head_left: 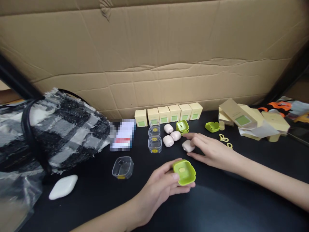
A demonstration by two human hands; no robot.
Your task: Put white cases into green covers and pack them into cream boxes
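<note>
My left hand [158,185] is closed around a lime-green silicone case [184,172], held just above the black table. My right hand [209,150] reaches in from the right, its fingers curled over a pale pink earbud case [188,146] that lies on the table. Three more pink cases [170,135] lie close together just behind it. A second green case [182,126] sits behind those, and a green lid piece [212,126] lies further right.
A row of small cream boxes [169,113] lines the cardboard wall. Clear plastic shells [154,138] and another clear shell [122,167] lie left of centre. A white case [63,186], a checked bag [48,132], opened cartons [243,120] and yellow clips [224,139] are also on the black table [229,206].
</note>
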